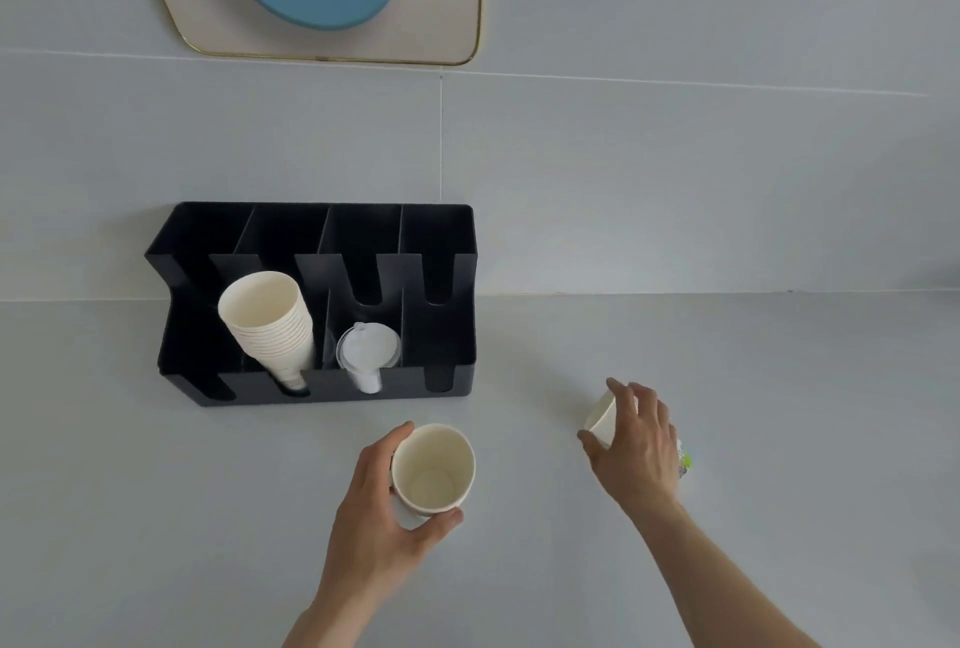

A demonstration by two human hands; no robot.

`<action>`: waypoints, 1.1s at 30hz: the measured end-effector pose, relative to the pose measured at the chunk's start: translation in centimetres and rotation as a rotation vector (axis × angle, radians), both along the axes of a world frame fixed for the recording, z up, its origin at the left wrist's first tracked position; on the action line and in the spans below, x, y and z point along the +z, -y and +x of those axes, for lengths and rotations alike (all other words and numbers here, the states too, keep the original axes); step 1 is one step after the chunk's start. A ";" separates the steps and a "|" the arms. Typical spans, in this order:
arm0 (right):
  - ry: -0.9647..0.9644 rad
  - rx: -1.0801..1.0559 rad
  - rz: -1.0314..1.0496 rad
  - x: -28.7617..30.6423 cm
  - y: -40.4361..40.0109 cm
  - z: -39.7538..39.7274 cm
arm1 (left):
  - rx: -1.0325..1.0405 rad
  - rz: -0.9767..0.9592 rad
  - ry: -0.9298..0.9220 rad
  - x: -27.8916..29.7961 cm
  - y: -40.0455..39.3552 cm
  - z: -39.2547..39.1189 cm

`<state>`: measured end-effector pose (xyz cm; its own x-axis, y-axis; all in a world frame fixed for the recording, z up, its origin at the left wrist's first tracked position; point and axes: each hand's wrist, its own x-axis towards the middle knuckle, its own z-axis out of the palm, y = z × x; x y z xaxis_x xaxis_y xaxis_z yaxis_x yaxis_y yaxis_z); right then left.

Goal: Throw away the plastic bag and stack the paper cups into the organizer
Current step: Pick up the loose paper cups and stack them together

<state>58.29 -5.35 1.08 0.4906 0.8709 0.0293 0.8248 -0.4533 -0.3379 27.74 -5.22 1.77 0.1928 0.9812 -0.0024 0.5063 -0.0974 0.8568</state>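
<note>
Left hand (384, 507) grips an upright cup (432, 468); right hand (631, 445) clasps a tilted cup (601, 419) that could slip and roll across the counter (779, 439).

Left hand (387, 507): bare forearm entering from the lower edge, palm turned right, thumb and fingers curled in a closed grasp, thumb tip nearest the viewer. Right hand (636, 445): bare forearm entering from the lower right, back of hand up, fingers spread and bent downward in a grip.
</note>
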 end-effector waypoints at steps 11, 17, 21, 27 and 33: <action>0.158 0.043 -0.249 -2.5 0.8 3.3 | 0.024 -0.013 -0.015 -0.1 -0.5 2.3; -0.225 0.060 0.011 0.5 0.5 0.3 | 0.027 -0.014 -0.022 0.2 -0.1 2.6; -0.718 0.129 0.264 6.3 -0.4 -4.0 | 0.029 -0.028 -0.040 0.4 -0.1 2.5; -0.904 0.410 0.394 11.8 0.5 -8.6 | 0.027 -0.079 -0.027 0.7 0.3 2.7; -0.794 0.486 0.237 8.6 1.1 -10.7 | 0.039 -0.140 -0.002 1.3 0.7 2.6</action>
